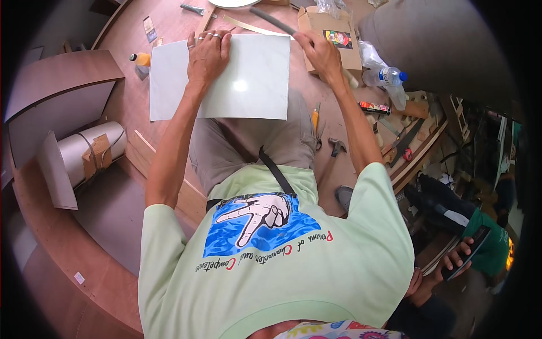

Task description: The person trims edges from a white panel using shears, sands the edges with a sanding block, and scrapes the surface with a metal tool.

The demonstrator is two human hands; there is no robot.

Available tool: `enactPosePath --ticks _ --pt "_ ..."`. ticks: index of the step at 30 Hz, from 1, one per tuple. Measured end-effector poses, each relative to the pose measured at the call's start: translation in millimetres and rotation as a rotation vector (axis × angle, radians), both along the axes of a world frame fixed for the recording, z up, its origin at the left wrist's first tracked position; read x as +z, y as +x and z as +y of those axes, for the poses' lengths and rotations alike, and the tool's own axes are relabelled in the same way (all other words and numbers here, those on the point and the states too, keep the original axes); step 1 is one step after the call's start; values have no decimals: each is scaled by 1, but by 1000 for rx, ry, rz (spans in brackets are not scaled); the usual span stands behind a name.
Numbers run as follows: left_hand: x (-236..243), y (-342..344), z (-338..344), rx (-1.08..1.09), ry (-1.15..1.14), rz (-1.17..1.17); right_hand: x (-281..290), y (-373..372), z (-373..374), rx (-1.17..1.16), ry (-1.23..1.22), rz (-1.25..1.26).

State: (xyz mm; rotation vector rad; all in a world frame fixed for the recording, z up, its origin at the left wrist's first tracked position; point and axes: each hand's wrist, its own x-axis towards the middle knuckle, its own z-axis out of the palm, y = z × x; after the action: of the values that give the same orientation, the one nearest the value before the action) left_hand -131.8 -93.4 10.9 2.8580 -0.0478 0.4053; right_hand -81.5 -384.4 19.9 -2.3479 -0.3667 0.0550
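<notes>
A brown wooden work surface (333, 127) spreads under everything, and along the left runs a curved wooden furniture piece (84, 282). The white rectangular panel (254, 79) lies just beyond and partly over the seated person's grey trousers (288, 138). On it rests the left hand (209, 56), palm down, rings on its fingers, the fingertips bent at the far edge — whether they close beneath it cannot be told. To the far right, behind the right wrist, sits an open cardboard box (316, 21). The right hand (322, 53) is closed around a long grey flat file (272, 20), which slants away to the far left from beside the panel's far right corner. Near and right of the panel lies a hammer (333, 155); farther right, a clear plastic bottle (384, 77) with a blue cap lies on its side. Smallest, a bottle of orange liquid (142, 59) lies just left of the panel.
</notes>
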Motion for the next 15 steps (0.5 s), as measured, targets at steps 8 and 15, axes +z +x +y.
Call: enactPosePath --ticks 8,15 --pt "-10 -4 4 18 43 -66 -7 -134 -34 -29 40 110" --pt "1 -7 -4 -40 -30 -178 6 -127 -28 94 -109 -14"
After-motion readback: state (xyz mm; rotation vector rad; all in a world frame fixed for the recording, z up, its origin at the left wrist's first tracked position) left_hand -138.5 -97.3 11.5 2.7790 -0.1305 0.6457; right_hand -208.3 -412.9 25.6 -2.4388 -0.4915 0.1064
